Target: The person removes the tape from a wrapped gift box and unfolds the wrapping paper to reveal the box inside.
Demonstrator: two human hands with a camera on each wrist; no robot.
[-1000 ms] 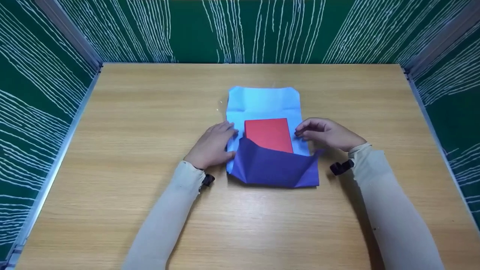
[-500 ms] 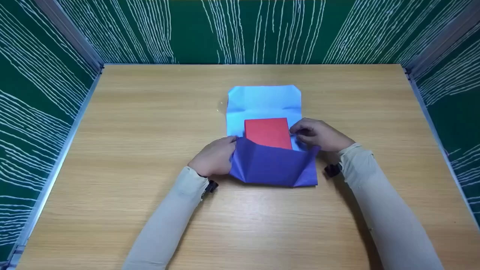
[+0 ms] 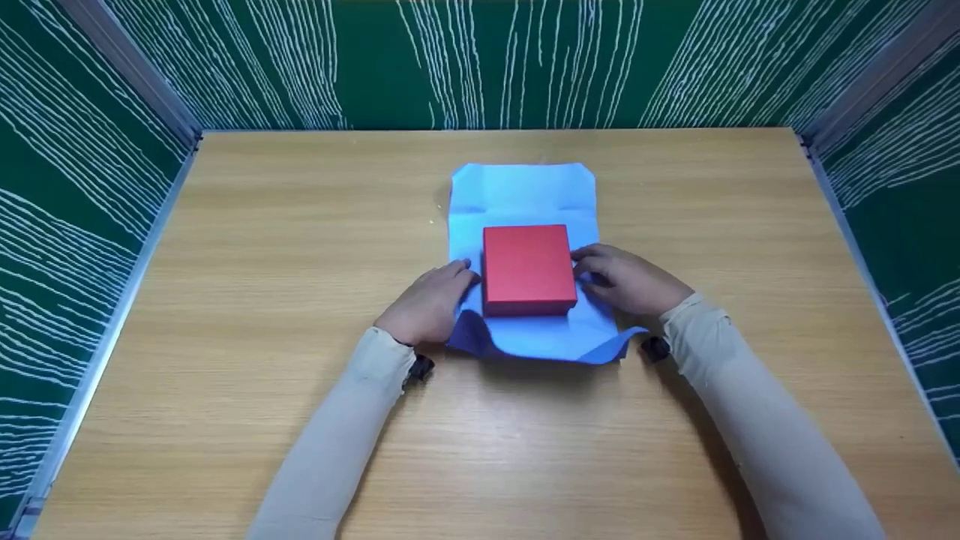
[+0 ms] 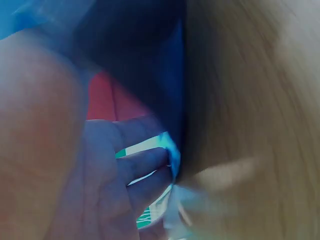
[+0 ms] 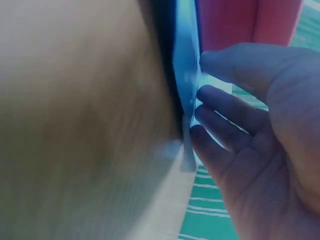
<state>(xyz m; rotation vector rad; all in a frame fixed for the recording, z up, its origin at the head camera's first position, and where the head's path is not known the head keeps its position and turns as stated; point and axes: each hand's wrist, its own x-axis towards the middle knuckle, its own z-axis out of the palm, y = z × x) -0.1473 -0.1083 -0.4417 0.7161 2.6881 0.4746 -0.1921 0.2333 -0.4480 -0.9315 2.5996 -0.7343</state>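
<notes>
A red box (image 3: 529,266) lies on a creased sheet of blue paper (image 3: 521,191), whose near edge curls up off the table. My left hand (image 3: 429,304) is at the paper's left edge, its fingertips close to the box's left side. In the left wrist view its fingers (image 4: 147,167) reach past the darker underside of the paper. On the other side, my right hand (image 3: 630,279) has its fingertips at the box's right side, over the paper. Slightly bent fingers (image 5: 225,117) show along the paper's edge in the right wrist view, the red box beyond them.
The wooden table (image 3: 300,225) extends around the paper on every side. Green panels with white streaks (image 3: 375,67) stand at the back and both sides. Each wrist carries a small black device (image 3: 656,349).
The near flap of paper, which stood up over the front of the box, has dropped and now shows the whole box. The right hand has moved left, to the box's side.
</notes>
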